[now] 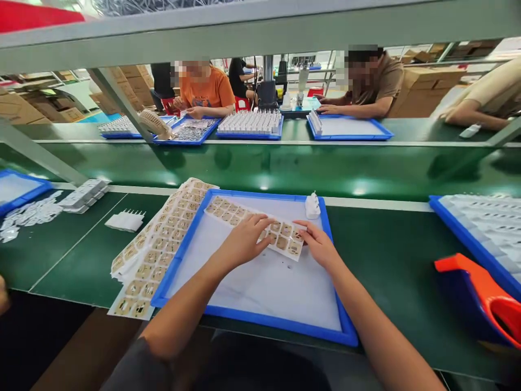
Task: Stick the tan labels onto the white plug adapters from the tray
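A long white sheet of tan square stickers (pixel 223 210) lies slantwise across a blue-rimmed white tray (pixel 248 304). My left hand (pixel 246 239) rests over the middle of the sheet, fingers apart and touching its surface. At the sheet's right end, my right hand (pixel 319 245) pinches the edge between thumb and fingers. A small white plastic piece (pixel 312 206) stands in the tray's far right corner. More sticker sheets (pixel 163 244) are piled at the tray's left, partly under its rim. Tiny dark specks lie on the tray floor below the sheet.
White pronged parts (pixel 125 220) and stacked white blocks (pixel 84 195) sit to the left. On the right are an orange and dark-blue tool or holder (pixel 480 298) and a tray of white parts (pixel 484 233). Across the bench, several people work beside trays (pixel 250 126). A metal beam (pixel 260 32) crosses overhead.
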A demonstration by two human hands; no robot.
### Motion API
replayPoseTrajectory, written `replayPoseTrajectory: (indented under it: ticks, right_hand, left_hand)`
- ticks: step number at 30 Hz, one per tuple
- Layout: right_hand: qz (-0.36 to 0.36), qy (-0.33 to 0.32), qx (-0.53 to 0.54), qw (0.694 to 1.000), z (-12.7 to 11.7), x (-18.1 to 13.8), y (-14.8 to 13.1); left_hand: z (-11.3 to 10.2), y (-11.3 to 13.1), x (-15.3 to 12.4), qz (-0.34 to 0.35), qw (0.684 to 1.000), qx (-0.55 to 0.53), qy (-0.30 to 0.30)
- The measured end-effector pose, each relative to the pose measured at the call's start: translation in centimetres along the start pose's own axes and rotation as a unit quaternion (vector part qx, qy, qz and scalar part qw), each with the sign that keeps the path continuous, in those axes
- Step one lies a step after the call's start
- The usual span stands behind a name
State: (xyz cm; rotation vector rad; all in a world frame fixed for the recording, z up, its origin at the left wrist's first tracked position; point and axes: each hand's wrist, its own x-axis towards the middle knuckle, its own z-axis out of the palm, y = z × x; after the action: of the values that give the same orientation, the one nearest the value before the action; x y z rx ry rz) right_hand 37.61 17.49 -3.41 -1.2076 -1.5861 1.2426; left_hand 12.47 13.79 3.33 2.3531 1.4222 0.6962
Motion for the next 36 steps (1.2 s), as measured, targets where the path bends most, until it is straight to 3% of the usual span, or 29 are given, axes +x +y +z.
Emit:
replayPoseTrajectory:
  ticks: [4, 9, 14, 25, 28, 36]
  right_hand:
    - [-0.02, -0.016, -0.002, 1.0, 0.3, -0.4, -0.2]
    - [-0.07, -0.039, -0.029, 0.996, 0.6, -1.5, -1.5]
    - [-0.144, -0.017, -0.082, 0.986, 0.7, -2.0, -2.6]
    - [-0.287, 0.013, -0.15, 0.946, 0.7, -2.1, -3.6]
    - [-0.309, 0.013, -0.175, 0.935, 0.6, -2.1, -3.5]
    - [-0.362, 0.028, -0.256, 0.896, 0.5, -2.2, -3.6]
  left_hand:
    - [1.2, -1.0, 1.4, 0.02, 0.999, -0.013, -0.021]
    - [1.4, -1.0, 3.3, 0.036, 0.989, -0.121, -0.072]
    - [1.6, 0.0, 4.6, -0.038, 0.968, -0.224, -0.105]
    - [2.4, 0.0, 3.2, -0.154, 0.881, -0.418, -0.161]
    - [2.4, 0.2, 3.1, -0.165, 0.889, -0.395, -0.164]
    - [1.8, 0.9, 2.9, -0.113, 0.939, -0.282, -0.16]
